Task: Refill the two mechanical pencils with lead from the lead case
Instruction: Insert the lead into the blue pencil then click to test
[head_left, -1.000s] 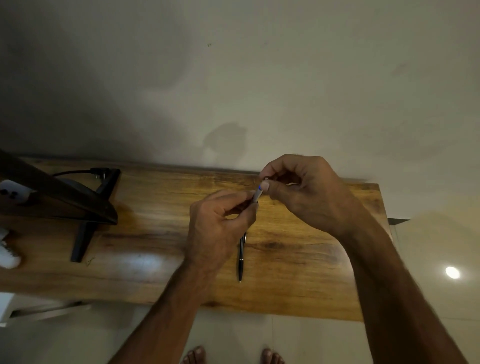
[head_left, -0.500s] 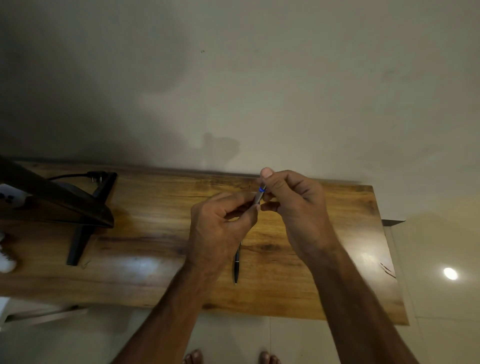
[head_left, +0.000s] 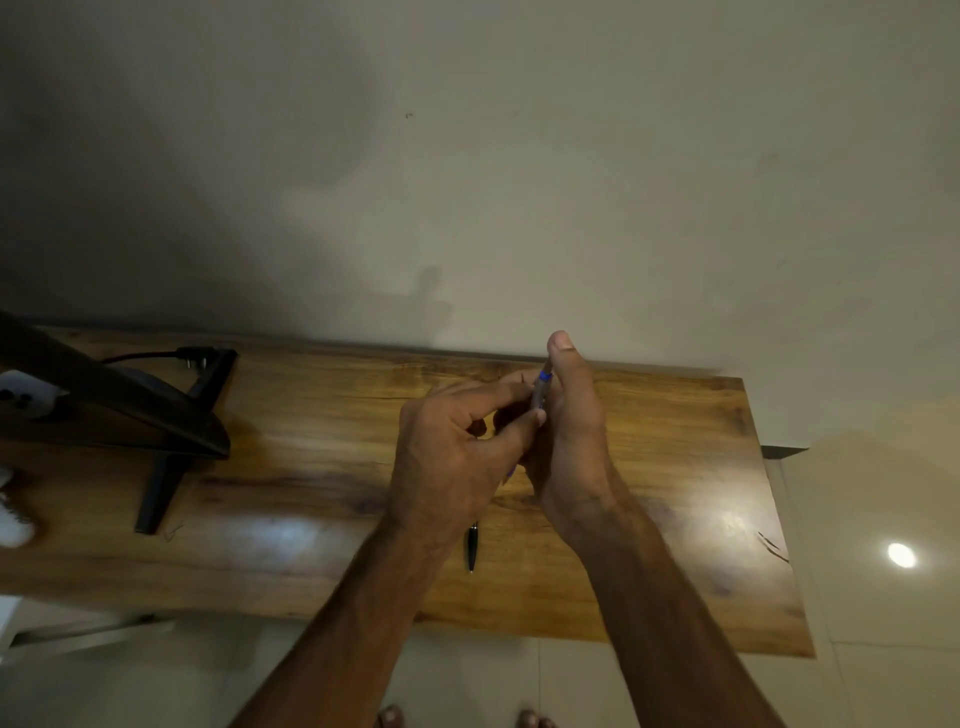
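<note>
No legible text, label, brand or number anywhere in view. Nothing readable on the grey pencil (head_left: 540, 391) with the blue band or on the dark pencil (head_left: 471, 546) lying flat, both too small and blurred for any print to show
</note>
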